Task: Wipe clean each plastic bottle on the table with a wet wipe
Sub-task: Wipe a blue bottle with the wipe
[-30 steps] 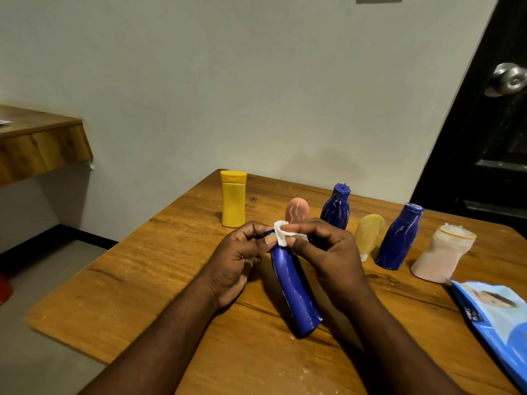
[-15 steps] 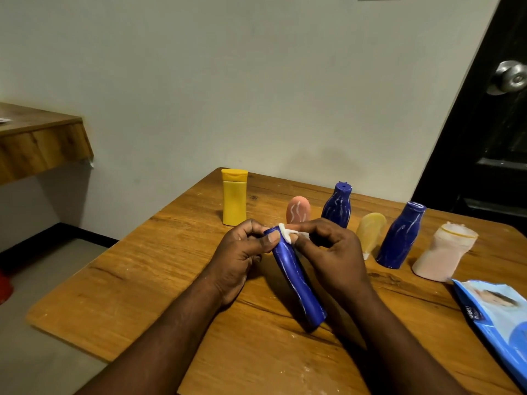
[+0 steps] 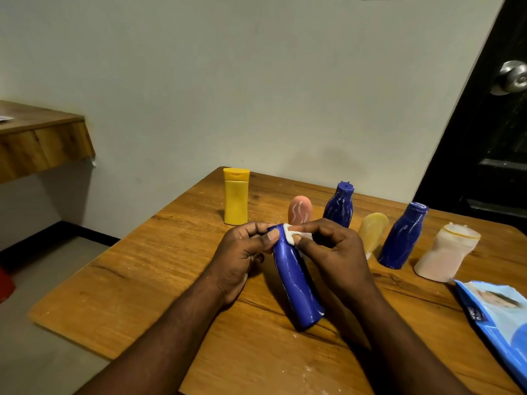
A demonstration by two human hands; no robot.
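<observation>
A long blue bottle [image 3: 296, 283] stands tilted between the 2 hands, near the front middle of the wooden tabletop [image 3: 142, 266]. Its lower end seems to rest on the wood close to the person and its upper end leans away. The left hand [image 3: 242, 258] grips the upper end from the left, with the fingers curled over it and the thumb laid on the near face. The right hand [image 3: 333, 258] sits just to the right of that same end. Its thumb and forefinger pinch a small white wet wipe [image 3: 289, 233] and press it against the top of the bottle, and the other fingers are bent loosely behind. The wipe lies right at the bottle's top edge, touching the left thumb's tip.

Behind the hands, 6 more bottles stand in a loose row. From left to right they are a yellow bottle [image 3: 236, 196] with a flip cap, a peach bottle [image 3: 300, 210] partly hidden by the fingers, a capped blue bottle [image 3: 339, 205], a pale yellow bottle [image 3: 372, 232] leaning over, an uncapped blue bottle [image 3: 403, 236] and a cloudy pink bottle [image 3: 445, 256]. White streaks show on the blue ones and the peach one.

A blue wipes pack [image 3: 496, 317] lies at the tabletop's right edge, well apart from the hands. A wooden ledge [image 3: 42, 143] juts from the wall at left, and a metal door knob [image 3: 513, 76] shows at upper right
</observation>
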